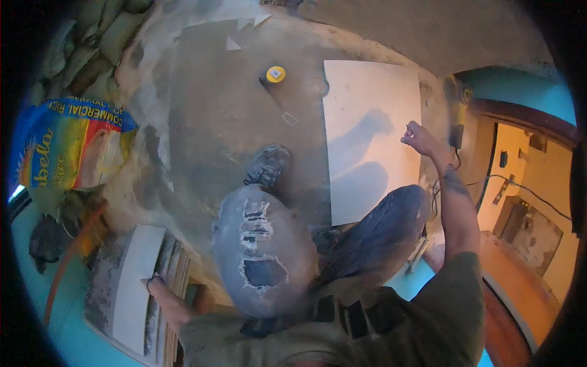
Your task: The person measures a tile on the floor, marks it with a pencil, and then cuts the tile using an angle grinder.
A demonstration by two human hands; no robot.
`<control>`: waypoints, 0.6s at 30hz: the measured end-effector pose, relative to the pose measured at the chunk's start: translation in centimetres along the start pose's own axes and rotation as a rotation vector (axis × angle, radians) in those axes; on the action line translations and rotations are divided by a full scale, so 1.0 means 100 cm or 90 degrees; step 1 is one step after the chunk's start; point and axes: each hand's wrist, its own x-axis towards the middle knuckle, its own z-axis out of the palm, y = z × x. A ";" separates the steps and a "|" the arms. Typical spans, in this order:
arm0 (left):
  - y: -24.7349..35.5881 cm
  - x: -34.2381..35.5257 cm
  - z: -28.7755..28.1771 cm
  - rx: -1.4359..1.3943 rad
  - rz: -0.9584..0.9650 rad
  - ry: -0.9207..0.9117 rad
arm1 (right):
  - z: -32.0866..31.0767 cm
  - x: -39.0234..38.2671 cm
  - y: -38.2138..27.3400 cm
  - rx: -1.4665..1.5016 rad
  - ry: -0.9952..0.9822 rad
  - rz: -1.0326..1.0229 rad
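Observation:
A large white board (367, 159) lies flat on the floor at right of centre, with shadows across it. Over its right edge, my right hand (419, 138) is closed in a fist; a tiny dark tip shows at the fingers, too small to name. Down at the left, my left hand (160, 290) grips the edge of a narrow white board strip (136, 287), its fingers partly hidden. That strip rests on a stack of boards (174, 281). Ahead of my shoe, a round yellow tape measure (276, 74) sits on the floor, a dark strap trailing from it.
White triangular offcuts (233, 44) lie at the far side. Filled sacks (92, 49) and a colourful printed sack (79, 144) stand at left. A yellow and black power tool (457, 104) and a cable (526, 186) are at right, near a doorway.

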 end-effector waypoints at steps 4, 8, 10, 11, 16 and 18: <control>0.016 -0.015 0.012 -0.025 0.028 -0.013 | 0.009 0.012 0.001 -0.099 0.027 -0.046; 0.037 -0.015 0.025 0.012 0.081 0.042 | 0.002 0.033 -0.038 -0.060 0.020 -0.032; 0.053 -0.023 0.026 0.489 0.311 -0.064 | -0.004 0.042 -0.073 -0.055 0.068 -0.070; 0.058 -0.034 0.024 0.338 0.235 -0.137 | -0.005 0.044 -0.091 0.018 0.103 -0.127; 0.039 -0.163 0.046 -0.059 0.041 -0.453 | -0.009 0.047 -0.208 0.167 0.093 -0.251; 0.017 -0.237 0.077 -0.109 -0.093 -0.690 | -0.005 0.040 -0.252 0.286 0.023 -0.226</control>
